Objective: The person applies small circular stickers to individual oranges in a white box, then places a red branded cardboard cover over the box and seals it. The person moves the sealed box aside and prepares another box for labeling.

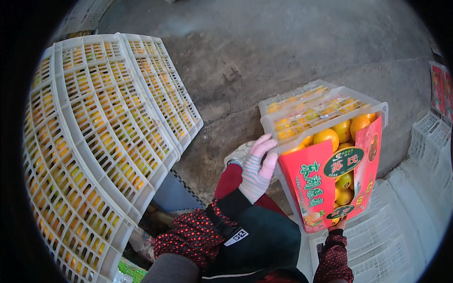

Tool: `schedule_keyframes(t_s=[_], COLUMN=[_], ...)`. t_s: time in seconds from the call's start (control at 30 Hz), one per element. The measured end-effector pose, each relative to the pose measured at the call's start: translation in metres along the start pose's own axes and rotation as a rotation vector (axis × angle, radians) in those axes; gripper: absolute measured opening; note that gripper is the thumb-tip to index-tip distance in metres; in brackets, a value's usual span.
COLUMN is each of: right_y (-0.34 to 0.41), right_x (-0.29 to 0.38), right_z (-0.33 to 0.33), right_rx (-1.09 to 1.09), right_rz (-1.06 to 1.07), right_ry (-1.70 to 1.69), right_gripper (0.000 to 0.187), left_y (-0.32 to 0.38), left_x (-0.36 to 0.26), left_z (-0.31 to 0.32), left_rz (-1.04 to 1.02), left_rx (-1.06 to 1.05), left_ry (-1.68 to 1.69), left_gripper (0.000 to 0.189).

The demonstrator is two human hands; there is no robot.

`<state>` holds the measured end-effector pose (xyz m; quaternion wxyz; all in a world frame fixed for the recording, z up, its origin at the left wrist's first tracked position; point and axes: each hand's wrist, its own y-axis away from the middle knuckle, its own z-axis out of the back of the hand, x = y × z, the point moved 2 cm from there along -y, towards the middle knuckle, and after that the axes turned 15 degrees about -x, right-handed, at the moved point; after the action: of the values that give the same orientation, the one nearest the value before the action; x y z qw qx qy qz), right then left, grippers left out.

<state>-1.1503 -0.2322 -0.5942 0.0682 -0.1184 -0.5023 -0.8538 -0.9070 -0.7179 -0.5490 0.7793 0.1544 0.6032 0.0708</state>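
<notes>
My left hand (257,169), in a pink and grey striped glove, has its fingers at the near left rim of a white plastic crate (304,136) filled with orange citrus fruit (326,138). A printed red cardboard sheet (308,187) with green and white ovals covers part of the fruit on the side towards me. My right hand (338,225) is at the lower edge of this sheet, its fingers mostly hidden. The crate is tilted, with another slatted crate section (283,100) behind its upper side.
Tall stacked white crates (106,95) of yellow, orange and green fruit stand at the left. Translucent crates (428,141) and red printed sheets (442,88) are at the right. More white crates (375,244) lie at lower right. Grey concrete floor (226,63) runs between; my shoe (237,154) is beside the held crate.
</notes>
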Motion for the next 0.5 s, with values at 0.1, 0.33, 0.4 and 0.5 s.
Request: schedule_keyframes(t_s=[0.1,0.33,0.4,0.5], right_y=[-0.001,-0.007,-0.014,-0.022], right_x=[-0.001,-0.013,-0.013,-0.01], right_z=[0.001,0.004,0.002,0.005], right_rx=[0.062,0.168,0.159,0.064], right_rz=[0.064,0.039,0.027,0.11], right_ry=[0.026,0.016,0.035,0.094], right_gripper=[0.058,0.053,0.05,0.044], left_y=[0.003,0.002,-0.004,-0.007], left_x=[0.003,0.011,0.015,0.019], left_z=[-0.005,0.0,0.0,-0.001], left_rz=[-0.051,-0.088,-0.128,-0.058], left_rx=[-0.058,0.01,0.022,0.008], left_ry=[-0.07,-0.105,-0.077,-0.03], left_gripper=[0.028,0.027,0.024,0.018])
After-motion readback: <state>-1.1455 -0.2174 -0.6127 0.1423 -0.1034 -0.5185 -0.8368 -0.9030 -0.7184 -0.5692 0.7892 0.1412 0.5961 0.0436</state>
